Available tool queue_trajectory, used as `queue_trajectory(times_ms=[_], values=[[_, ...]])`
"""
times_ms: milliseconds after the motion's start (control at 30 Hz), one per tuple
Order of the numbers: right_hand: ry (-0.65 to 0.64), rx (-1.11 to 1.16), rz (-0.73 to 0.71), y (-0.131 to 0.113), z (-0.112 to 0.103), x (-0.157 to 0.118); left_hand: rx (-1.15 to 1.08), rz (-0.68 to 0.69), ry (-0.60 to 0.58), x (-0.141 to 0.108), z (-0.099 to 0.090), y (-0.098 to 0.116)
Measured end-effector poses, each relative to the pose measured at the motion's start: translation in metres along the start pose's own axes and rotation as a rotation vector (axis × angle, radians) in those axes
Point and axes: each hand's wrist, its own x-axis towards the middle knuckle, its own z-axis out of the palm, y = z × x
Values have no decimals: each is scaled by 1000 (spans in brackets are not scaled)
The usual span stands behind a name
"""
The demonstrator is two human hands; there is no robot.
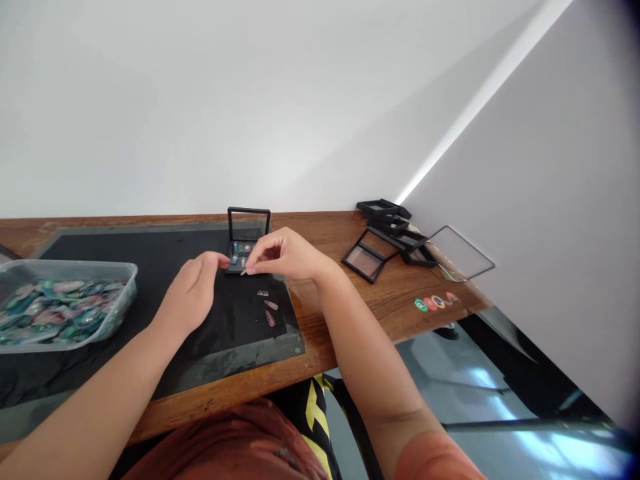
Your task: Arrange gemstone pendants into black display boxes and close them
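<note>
Now the right hand [286, 255] pinches a pale sliver [243, 272]; left hand [194, 290] by open black frame [244, 240] — grip unclear.

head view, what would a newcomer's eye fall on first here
Probably the clear tub at the left, filled with shiny teal and pink pieces. Next, the centre, where the right hand pinches a small pale piece at the front of an open black case, with the left hand at the case's left side. Then the jumble of black frames towards the back right.
</note>
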Motion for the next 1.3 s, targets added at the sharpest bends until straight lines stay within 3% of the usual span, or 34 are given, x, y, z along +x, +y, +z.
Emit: queue_trajectory(times_ms=[100,200,267,400,600,867,1300], values=[[4,106,-100,0,2,1,-336,-28,-22,-1,-1,6],[14,131,-152,-4,2,1,-577,-16,-200,-3,-3,14],[26,154,-162,-7,2,1,-651,11,-278,-5,-4,20],[30,157,-130,-8,3,2,-704,-11,-316,-9,-6,28],[52,94,-43,-3,5,2,-664,-65,-260,-6,-3,27],[128,-123,41,-7,9,1,-572,-105,-14,1,3,16],[206,-405,43,-26,20,-4,-501,-48,-59,1,3,20]])
